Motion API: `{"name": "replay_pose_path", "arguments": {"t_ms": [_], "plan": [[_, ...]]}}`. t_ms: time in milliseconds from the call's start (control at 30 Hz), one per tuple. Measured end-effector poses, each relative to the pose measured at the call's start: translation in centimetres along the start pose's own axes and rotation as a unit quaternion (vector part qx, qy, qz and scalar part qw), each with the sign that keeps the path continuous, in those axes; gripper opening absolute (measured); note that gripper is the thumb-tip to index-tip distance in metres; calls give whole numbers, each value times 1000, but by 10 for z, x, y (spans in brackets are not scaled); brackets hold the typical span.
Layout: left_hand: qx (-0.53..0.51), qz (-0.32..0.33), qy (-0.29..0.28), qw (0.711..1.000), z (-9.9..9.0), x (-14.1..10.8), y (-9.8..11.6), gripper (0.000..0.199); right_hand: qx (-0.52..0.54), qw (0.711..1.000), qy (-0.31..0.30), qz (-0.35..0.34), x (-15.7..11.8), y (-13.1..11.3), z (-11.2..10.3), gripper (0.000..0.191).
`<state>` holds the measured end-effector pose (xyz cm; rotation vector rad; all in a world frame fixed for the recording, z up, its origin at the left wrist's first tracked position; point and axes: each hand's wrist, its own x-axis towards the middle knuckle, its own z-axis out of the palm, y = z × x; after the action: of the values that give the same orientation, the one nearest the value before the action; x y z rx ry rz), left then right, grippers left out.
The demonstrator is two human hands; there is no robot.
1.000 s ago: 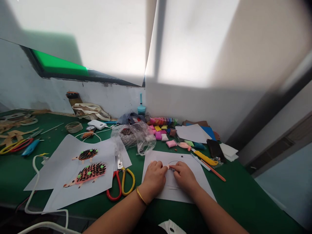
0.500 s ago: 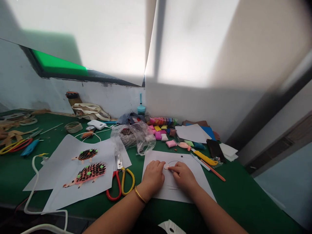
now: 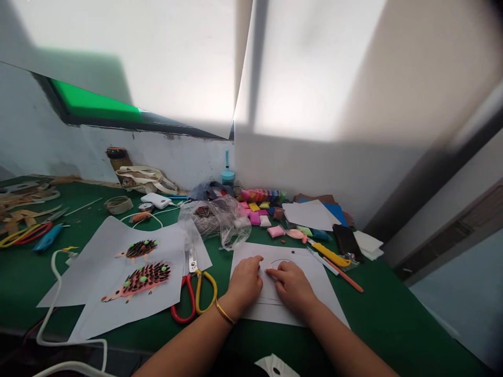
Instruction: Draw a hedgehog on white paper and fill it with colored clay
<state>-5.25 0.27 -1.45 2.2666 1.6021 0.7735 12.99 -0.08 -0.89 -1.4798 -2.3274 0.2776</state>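
Observation:
A white sheet of paper (image 3: pixel 255 309) with a thin curved pencil line lies before me. My left hand (image 3: pixel 247 280) rests on its left half, fingers loosely bent, nothing visible in it. My right hand (image 3: pixel 293 287) lies on the sheet with the index finger stretched out. Its tip presses at a small peach-coloured bit, apparently clay, at the left end of the drawn curve; the finger mostly hides it. A tiny dark dot (image 3: pixel 293 252) sits near the sheet's top edge. Beside my left wrist are scissors (image 3: pixel 199 292) with red and yellow handles.
To the left, sheets carry two clay hedgehogs (image 3: pixel 143 277) with dark spines. Behind the paper lie clay packets (image 3: pixel 255 215) and a clear plastic bag (image 3: pixel 220 220). At right are a yellow cutter (image 3: pixel 328 252), an orange pencil (image 3: pixel 346 276) and a dark phone-like object (image 3: pixel 348 242).
My left fingers have drawn back slightly from the peach bit, and the index finger lifts. My right fingertip has shifted a little to the left.

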Motion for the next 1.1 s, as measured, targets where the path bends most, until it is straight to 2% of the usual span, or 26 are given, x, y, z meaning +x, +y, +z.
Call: {"name": "replay_pose_path", "arguments": {"t_ms": [167, 333, 467, 667, 800, 1100], "plan": [[-2, -1, 0, 1000, 0, 0, 0, 49, -6, 1000, 8, -10, 0, 0, 1, 44], [5, 4, 4, 1000, -1, 0, 0, 41, 9, 1000, 18, -12, -1, 1, 1, 47], [32, 41, 6, 999, -2, -3, 3, 28, 15, 1000, 14, 17, 1, 2, 3, 51], [85, 85, -13, 993, -4, -7, 8, 24, 1, 1000, -13, 29, 4, 1, 3, 50], [108, 86, -23, 990, -6, -7, 10, 24, 2, 999, -10, 32, 4, 0, 3, 44], [101, 76, -18, 992, -7, -7, 8, 21, 2, 1000, 10, -1, 0, -2, -1, 45]]}}
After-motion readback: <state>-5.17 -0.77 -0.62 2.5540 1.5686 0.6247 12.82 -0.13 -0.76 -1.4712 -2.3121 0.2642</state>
